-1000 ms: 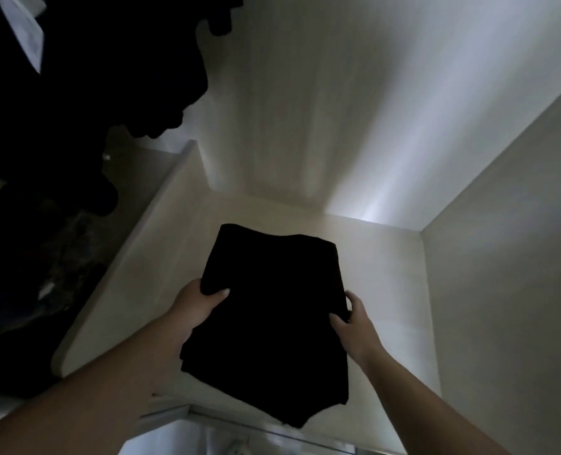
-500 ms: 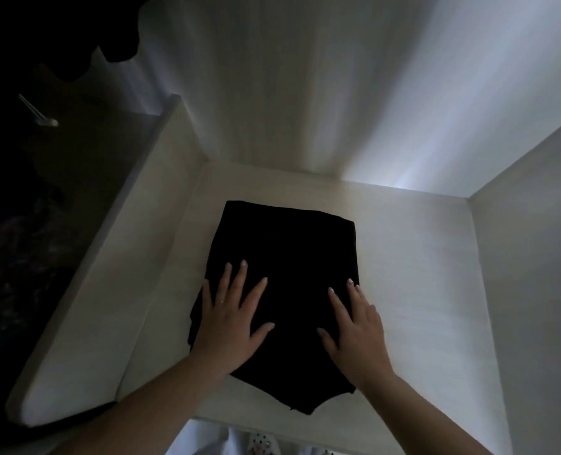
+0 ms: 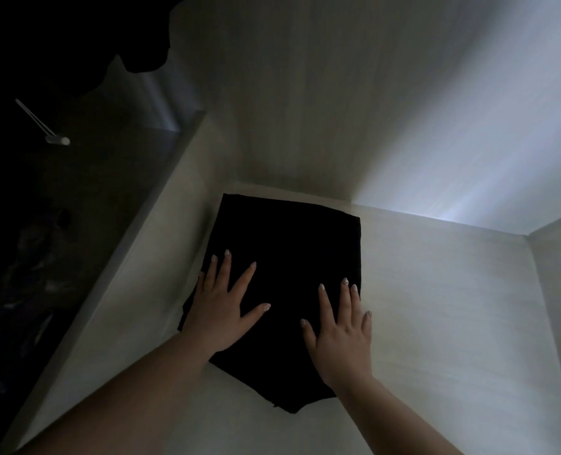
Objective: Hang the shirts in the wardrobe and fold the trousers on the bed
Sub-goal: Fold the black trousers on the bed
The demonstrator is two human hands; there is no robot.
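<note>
Head view: only one camera, looking down into a dim wardrobe compartment.
Trousers: folded black trousers [image 3: 282,290] lie flat on the pale shelf [image 3: 436,323], toward its left side, far edge close to the back wall [image 3: 305,110].
Left hand: left hand [image 3: 220,310] presses on the near-left part of the fabric, fingers straight and spread apart.
Right hand: right hand [image 3: 341,336] lies flat on the near-right edge, fingers straight (little finger reaching onto bare shelf).
Left partition: upright pale panel [image 3: 134,251] just beside the trousers.
Beyond it: dark hanging garments [image 3: 59,44] and a pale rod-like fitting [image 3: 43,126], too dim to identify.
</note>
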